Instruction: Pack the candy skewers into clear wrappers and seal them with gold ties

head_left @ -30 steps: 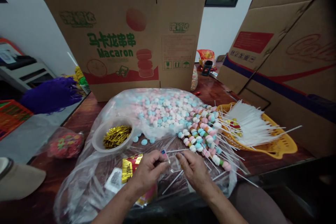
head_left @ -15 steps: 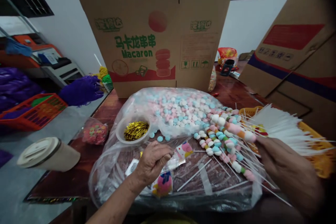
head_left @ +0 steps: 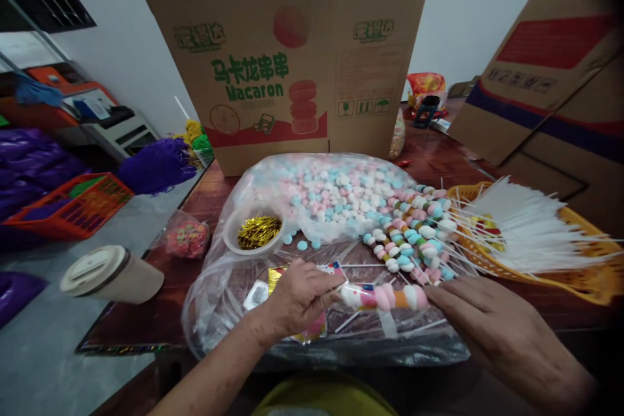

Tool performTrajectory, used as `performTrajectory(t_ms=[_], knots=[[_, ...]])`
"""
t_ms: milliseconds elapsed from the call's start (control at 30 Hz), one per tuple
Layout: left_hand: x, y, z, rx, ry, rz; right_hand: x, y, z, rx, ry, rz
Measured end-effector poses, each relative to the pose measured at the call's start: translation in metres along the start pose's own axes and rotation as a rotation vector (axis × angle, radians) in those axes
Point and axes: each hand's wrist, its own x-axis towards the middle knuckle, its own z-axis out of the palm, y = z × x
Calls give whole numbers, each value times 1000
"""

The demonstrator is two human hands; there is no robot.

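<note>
Currently my left grip (head_left: 301,296) is pinching a wrapper (head_left: 366,296), my right grip (head_left: 507,331) a part-sleeved skewer (head_left: 414,298); bare skewers (head_left: 408,242) are lying centre-right.

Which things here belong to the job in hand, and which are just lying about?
Probably the job's:
held candy skewer
patterned wrapper
other skewers
pastel sweets
gold ties
white sticks

Apparently just lying about:
lidded cup
orange crate
purple bundle

- On the tall carton (head_left: 314,58) before me, upper centre, I read green "马卡龙串串" (head_left: 250,67) and "Macaron" (head_left: 254,91).
- Low on its right side: glass (head_left: 345,108), upward-arrow (head_left: 363,106) and umbrella signs (head_left: 382,106).
- On the upper-right carton (head_left: 541,101), I find the small signs (head_left: 521,80) illegible.
</note>
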Motion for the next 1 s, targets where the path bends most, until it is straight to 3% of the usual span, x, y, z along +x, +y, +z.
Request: performTrajectory(t_ms=[100,300,433,500,733,867,1000], knots=[[0,9,5,-86,-150,-126,4,-7,5,-46,-87,-135],[2,30,23,-588,-376,-344,4,-19,24,251,-454,-38],[3,30,32,-913,-592,-572,13,-20,37,339,-584,-82],[3,26,31,-1054,-684,-622,18,-16,39,315,-559,-131],[4,21,20,-1481,-1097,-580,19,-13,21,188,-195,-251],[7,24,21,-1502,-971,-612,9,-22,28,167,-202,-289],[14,16,17,-1136,-804,-546,-2,-26,42,188,-238,-305]])
